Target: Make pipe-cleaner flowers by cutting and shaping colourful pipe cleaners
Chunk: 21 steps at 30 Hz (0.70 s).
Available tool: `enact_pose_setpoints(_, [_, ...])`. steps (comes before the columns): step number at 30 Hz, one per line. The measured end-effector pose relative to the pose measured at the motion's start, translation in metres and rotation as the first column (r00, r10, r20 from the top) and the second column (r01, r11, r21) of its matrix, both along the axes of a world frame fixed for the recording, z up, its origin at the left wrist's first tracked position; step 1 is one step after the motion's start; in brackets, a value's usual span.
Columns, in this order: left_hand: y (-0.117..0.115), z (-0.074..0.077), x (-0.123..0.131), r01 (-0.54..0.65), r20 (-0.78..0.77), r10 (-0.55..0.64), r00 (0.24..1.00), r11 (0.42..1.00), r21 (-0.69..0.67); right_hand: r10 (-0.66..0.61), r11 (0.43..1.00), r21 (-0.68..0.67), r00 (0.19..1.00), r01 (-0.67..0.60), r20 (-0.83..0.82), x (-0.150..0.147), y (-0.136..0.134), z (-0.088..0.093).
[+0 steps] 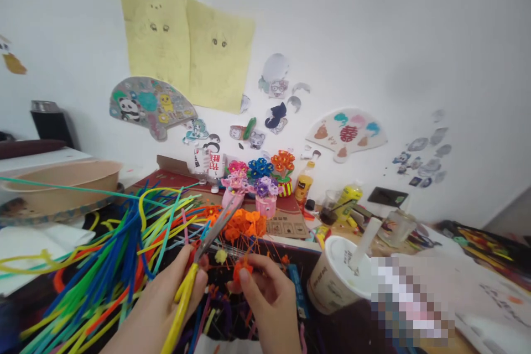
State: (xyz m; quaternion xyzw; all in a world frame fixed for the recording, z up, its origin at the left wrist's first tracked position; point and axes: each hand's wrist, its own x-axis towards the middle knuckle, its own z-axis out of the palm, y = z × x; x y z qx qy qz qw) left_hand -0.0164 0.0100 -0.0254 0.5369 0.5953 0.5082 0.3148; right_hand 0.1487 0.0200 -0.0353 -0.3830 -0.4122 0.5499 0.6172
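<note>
My left hand is closed around yellow-handled scissors, whose grey blades point up and to the right. A bit of red also shows at its fingers, too small to make out. Between the fingertips of my right hand is a small orange pipe-cleaner flower. Just beyond the hands stands a bunch of orange fuzzy flowers on thin stems. Beside them is a pale yellow puff. To the left lies a big heap of coloured pipe cleaners.
Behind are pots of fuzzy flowers, including a pink pot and a striped pot. At right stand a lidded cup with a straw, a juice bottle and a glass jar. A beige basin sits at left.
</note>
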Motion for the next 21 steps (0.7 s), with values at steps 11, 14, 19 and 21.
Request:
enact_pose_setpoints(11, [-0.005,0.013,0.011,0.201,-0.251,-0.225,0.942,0.973,-0.116,-0.095,0.995,0.047,0.995,0.093,0.038,0.012,0.000,0.004])
enact_pose_setpoints(14, [-0.006,0.008,0.011,0.216,-0.228,-0.229,0.946,0.973,-0.082,-0.113,0.990,0.101,0.986,0.101,0.120,0.012,-0.004,0.005])
enact_pose_setpoints(19, [-0.005,0.003,0.009,0.253,-0.187,-0.263,0.947,0.964,-0.076,-0.175,0.976,0.167,0.958,0.139,0.228,0.013,-0.007,0.006])
enact_pose_setpoints(21, [-0.005,0.003,0.008,0.269,-0.181,-0.282,0.942,0.959,-0.092,-0.179,0.975,0.174,0.952,0.138,0.249,0.014,-0.006,0.005])
